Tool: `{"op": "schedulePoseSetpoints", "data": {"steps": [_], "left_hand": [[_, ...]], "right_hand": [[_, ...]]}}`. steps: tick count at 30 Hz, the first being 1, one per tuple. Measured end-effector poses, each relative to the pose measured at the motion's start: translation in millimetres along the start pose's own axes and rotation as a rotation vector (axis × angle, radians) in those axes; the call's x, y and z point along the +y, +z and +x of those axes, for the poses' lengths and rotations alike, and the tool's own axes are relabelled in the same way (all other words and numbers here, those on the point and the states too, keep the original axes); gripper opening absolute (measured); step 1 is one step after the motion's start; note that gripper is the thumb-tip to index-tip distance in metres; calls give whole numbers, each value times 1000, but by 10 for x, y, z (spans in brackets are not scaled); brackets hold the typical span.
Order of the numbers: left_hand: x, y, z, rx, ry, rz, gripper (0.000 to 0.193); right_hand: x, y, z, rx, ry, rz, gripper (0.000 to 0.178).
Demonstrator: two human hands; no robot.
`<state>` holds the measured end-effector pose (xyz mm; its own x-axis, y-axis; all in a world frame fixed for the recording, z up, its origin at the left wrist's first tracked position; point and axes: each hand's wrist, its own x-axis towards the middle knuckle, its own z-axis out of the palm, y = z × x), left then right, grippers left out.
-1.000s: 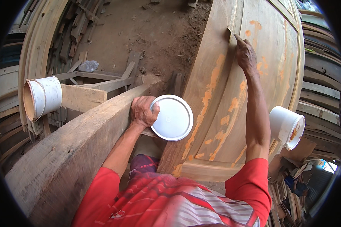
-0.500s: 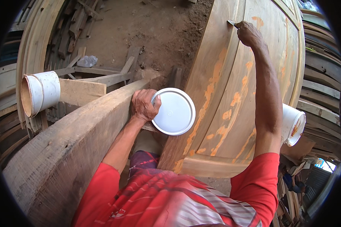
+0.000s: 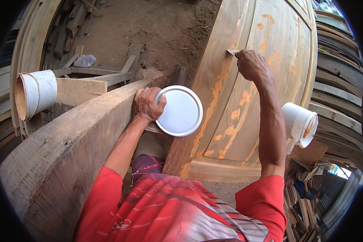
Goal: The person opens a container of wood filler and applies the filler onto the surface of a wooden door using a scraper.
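Observation:
My left hand is closed on the rim of a round white bucket lid, thumb on its upper face, beside a thick wooden beam. In my right hand is a putty knife, its handle mostly hidden in the fist. The blade touches the panelled wooden door at the upper end of a long orange streak. More orange filler patches mark the door's panels. Against the door's right side a white bucket lies on view, smeared with orange inside its mouth.
A thick wooden slab runs along my left. Beyond it a white bucket lies on its side near a short board. Stacked planks line the right edge; a crumpled plastic bag rests on scrap wood at the upper left.
My right hand has drawn the putty knife down the door toward me and slightly left. The left hand keeps its hold on the lid. The whole view has shifted a little.

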<state>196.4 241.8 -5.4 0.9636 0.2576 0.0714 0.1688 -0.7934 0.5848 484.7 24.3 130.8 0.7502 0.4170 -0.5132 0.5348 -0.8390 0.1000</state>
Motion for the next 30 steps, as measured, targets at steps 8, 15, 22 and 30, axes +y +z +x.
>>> {"op": "schedulePoseSetpoints", "data": {"steps": [8,15,22,30], "left_hand": [[40,37,45,-12,8,1,23],[11,21,11,-1,3,-7,24],[30,10,51,6,7,-2,25],[43,10,0,6,4,-5,25]], "right_hand": [[50,260,147,281,0,186,30],[53,213,160,311,-13,200,30],[190,269,239,209,-96,161,35],[73,113,231,140,-30,246,38]]}}
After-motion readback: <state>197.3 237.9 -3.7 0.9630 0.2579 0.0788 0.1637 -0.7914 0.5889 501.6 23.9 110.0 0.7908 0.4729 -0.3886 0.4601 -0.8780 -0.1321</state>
